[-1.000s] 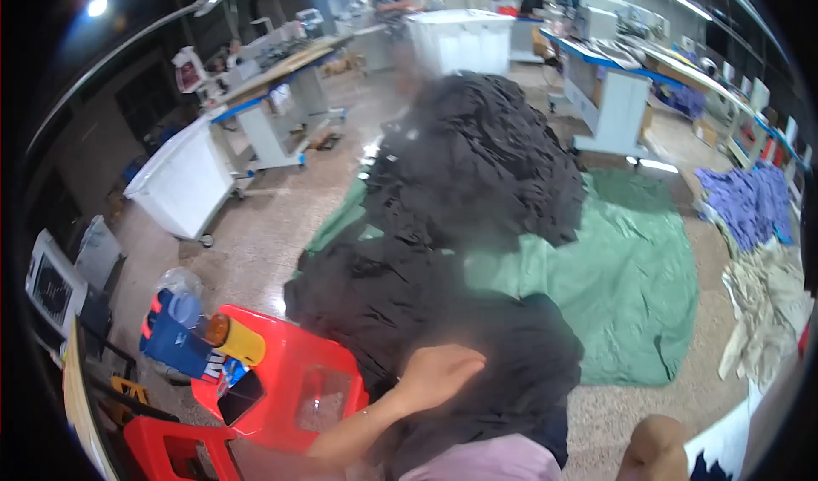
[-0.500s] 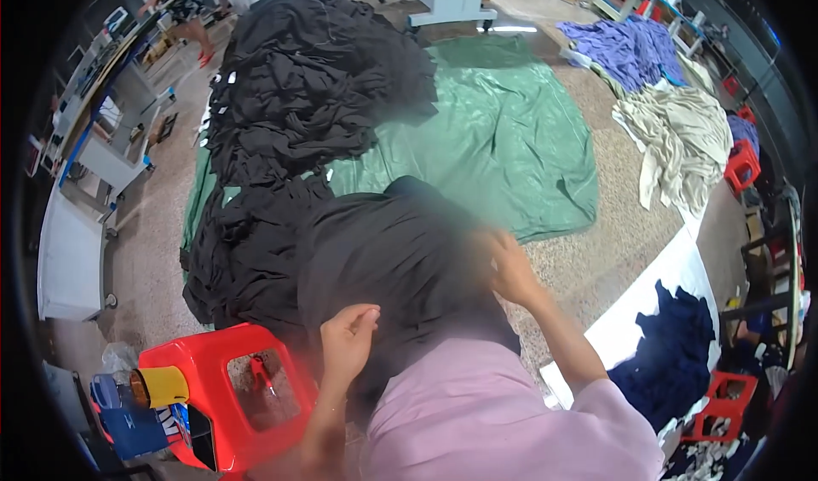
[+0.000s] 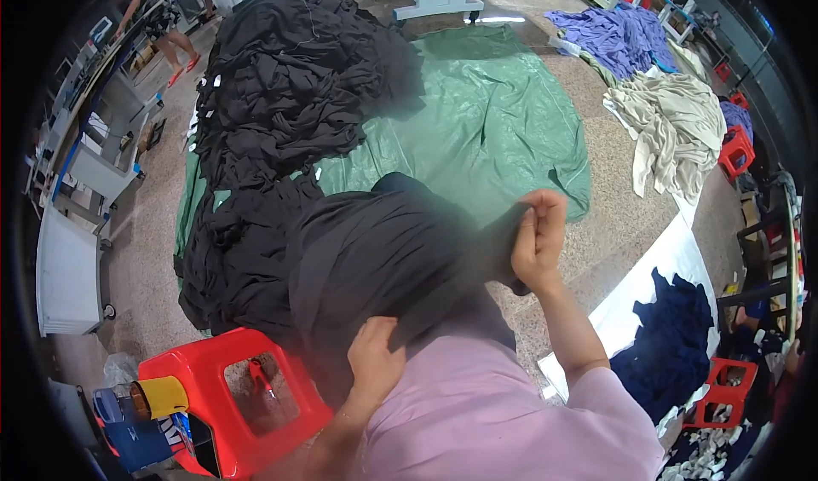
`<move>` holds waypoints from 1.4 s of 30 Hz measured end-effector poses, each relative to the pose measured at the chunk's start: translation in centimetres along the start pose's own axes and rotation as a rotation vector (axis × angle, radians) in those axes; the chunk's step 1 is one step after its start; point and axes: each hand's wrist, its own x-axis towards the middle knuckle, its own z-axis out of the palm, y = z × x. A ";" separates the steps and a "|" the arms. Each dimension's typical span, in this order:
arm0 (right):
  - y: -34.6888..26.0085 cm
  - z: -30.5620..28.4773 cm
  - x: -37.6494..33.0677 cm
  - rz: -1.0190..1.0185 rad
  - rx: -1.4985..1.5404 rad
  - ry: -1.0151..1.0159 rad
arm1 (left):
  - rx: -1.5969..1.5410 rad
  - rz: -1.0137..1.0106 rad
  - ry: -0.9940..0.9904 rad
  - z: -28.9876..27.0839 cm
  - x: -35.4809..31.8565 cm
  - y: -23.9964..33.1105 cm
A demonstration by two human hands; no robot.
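Black cloth (image 3: 375,251) lies bunched over my lap and spreads to the left. My right hand (image 3: 538,241) is raised at the right side, its fingers closed on a stretch of the black cloth pulled out from the lap. Close to my body, my left hand (image 3: 377,360) is closed on the same cloth, fingertips at a fold near the pink shirt (image 3: 477,387). A large heap of black cloth (image 3: 290,80) rises ahead on a green plastic sheet (image 3: 486,123).
A red stool (image 3: 204,362) stands at my left, with a yellow-and-dark roll (image 3: 162,397) and red-handled snips (image 3: 261,377) by it. To the right lie dark blue cloth (image 3: 669,345) on a white sheet, beige cloth (image 3: 673,127) and purple cloth (image 3: 613,38). A person (image 3: 162,29) stands far left.
My right hand has moved up and to the right, drawing out a stretch of black cloth. My left hand has shifted right and lower, onto the cloth near my body.
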 end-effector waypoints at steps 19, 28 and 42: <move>0.4 4.7 12.8 -0.115 -0.482 -0.259 | 0.477 0.185 0.536 -15.6 18.5 -2.2; 8.5 0.6 0.1 0.315 -0.364 -0.781 | 0.215 -0.038 0.382 -3.5 1.1 -0.8; 3.1 -2.7 -7.7 0.145 -0.028 -0.699 | -0.093 -0.127 0.580 -6.2 1.9 -0.9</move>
